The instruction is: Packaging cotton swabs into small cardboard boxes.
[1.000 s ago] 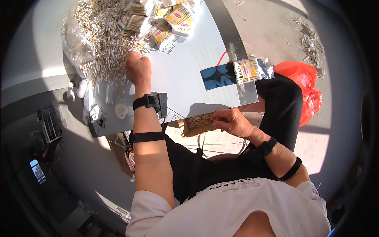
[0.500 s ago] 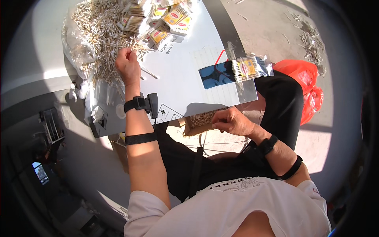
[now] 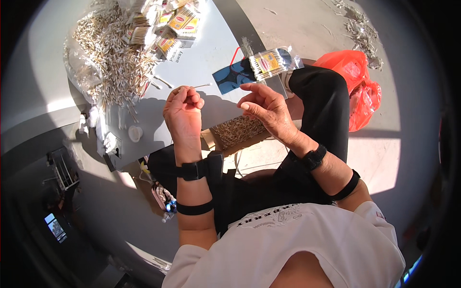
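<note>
We see the grey tabletop (image 3: 201, 67) with bare room at its near edge, the heap of cotton swabs (image 3: 108, 57) far left. Our left hand (image 3: 182, 113) pinches a single cotton swab (image 3: 194, 87) between its fingers, raised over that open stretch. Our right hand (image 3: 266, 108) hovers beside, fingers loosely spread, holding nothing

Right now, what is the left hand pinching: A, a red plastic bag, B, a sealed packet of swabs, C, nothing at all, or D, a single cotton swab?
D: the left hand is raised over the table with its fingertips closed on one thin cotton swab, while the red bag and the sealed packet lie apart from it.
</note>
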The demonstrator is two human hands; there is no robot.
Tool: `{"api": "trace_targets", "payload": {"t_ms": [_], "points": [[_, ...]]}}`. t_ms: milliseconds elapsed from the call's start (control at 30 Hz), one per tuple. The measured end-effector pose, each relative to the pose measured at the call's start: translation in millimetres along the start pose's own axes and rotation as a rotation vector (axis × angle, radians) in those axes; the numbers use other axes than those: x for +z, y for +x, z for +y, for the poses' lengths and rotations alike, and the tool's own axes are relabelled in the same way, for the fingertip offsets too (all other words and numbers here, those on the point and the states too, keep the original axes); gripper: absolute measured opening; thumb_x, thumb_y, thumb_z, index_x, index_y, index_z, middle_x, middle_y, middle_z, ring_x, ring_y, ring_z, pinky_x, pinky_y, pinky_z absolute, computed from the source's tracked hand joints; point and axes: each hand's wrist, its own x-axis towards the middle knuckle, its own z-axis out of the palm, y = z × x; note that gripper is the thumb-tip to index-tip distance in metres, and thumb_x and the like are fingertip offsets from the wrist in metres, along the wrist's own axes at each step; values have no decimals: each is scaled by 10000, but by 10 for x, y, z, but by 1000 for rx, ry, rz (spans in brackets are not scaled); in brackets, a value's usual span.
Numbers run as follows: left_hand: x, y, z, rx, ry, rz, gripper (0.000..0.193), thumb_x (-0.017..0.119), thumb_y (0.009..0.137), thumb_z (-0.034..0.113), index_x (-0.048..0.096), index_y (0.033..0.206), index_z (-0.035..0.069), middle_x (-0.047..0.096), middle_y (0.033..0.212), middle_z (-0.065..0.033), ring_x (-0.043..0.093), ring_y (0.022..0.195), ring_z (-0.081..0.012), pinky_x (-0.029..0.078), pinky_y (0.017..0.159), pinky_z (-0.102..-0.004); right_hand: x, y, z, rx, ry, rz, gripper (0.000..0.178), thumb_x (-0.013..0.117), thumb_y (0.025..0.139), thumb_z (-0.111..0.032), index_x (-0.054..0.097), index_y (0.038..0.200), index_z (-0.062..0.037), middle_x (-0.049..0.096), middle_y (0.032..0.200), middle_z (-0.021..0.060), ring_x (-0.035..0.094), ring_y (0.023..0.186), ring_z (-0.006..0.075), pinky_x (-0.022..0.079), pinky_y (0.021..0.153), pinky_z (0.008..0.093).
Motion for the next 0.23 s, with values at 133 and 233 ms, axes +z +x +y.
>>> {"api": "trace_targets", "payload": {"t_ms": [133, 233], "points": [[242, -457, -375, -151, 42, 51, 76, 588, 906, 59, 608, 867, -3, 621, 783, -106, 564, 666, -160, 433, 583, -298, -57, -45, 51, -23, -104, 12, 229, 684, 914, -153, 665, 1097, -18, 677, 869, 35, 598, 780, 58, 504, 700, 215], [289, -550, -507, -179, 200, 11, 77, 614, 898, 75, 612, 877, 1, 624, 789, -110, 575, 660, -158, 456, 577, -293, -220, -69, -3, 103, -243, -20, 283, 652, 928, -94, 624, 1197, -12, 671, 912, 26, 578, 772, 51, 497, 705, 182]]}}
